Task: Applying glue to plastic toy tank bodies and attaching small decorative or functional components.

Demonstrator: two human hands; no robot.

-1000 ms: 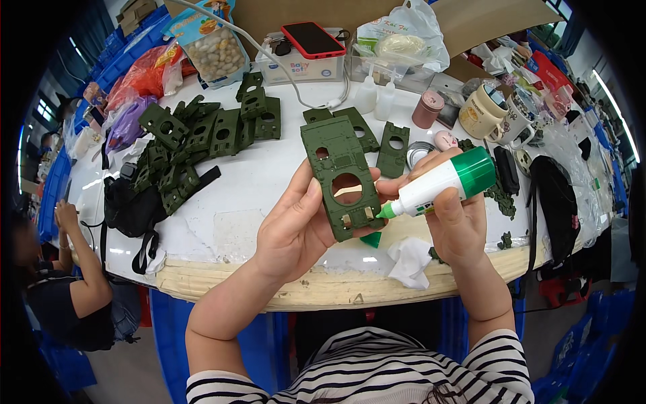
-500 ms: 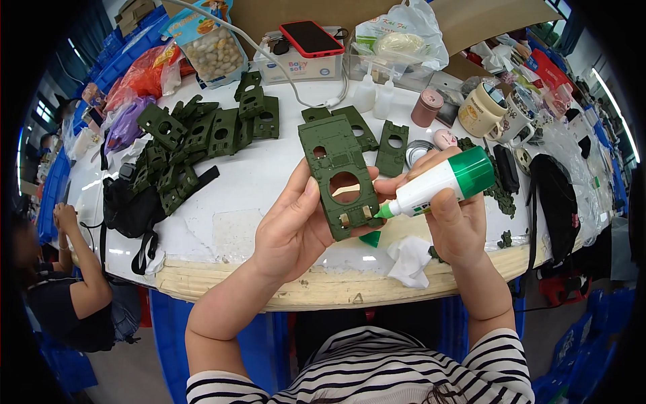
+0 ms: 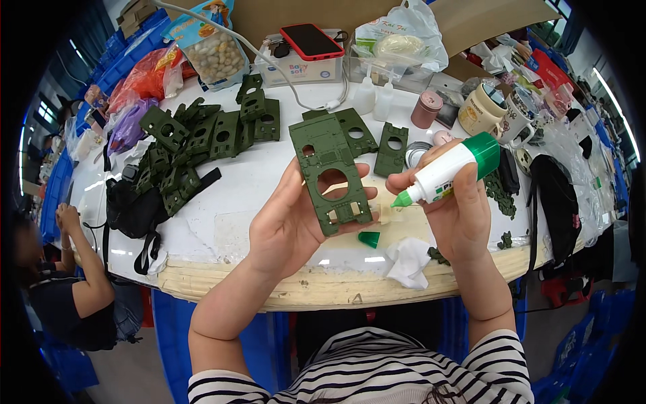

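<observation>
My left hand (image 3: 279, 225) is closed round a dark green plastic model tank hull (image 3: 327, 156), raised above the table. The hull has one large round hole, a smaller hole, and two rectangular openings at its near end. In my right hand (image 3: 459, 219) is a white glue bottle (image 3: 441, 176) with a green base, its green nozzle pointing left toward the hull but apart from it. A green cap (image 3: 369, 238) lies on the table below the hull. Beside it is a crumpled white tissue (image 3: 408, 262). Two similar green parts, one of them a plate (image 3: 391, 149), lie behind the hands.
A heap of green hull parts (image 3: 195, 138) lies at the left, beside a black strapped bag (image 3: 131, 209). Small bottles (image 3: 383, 101), a pink tin (image 3: 426, 110) and mugs (image 3: 482, 109) stand at the back right. A phone (image 3: 312, 42) rests on a box.
The nozzle has come away from the hull's near end as the glue bottle moved right. My left hand has shifted the hull slightly left. The green cap is now fully visible.
</observation>
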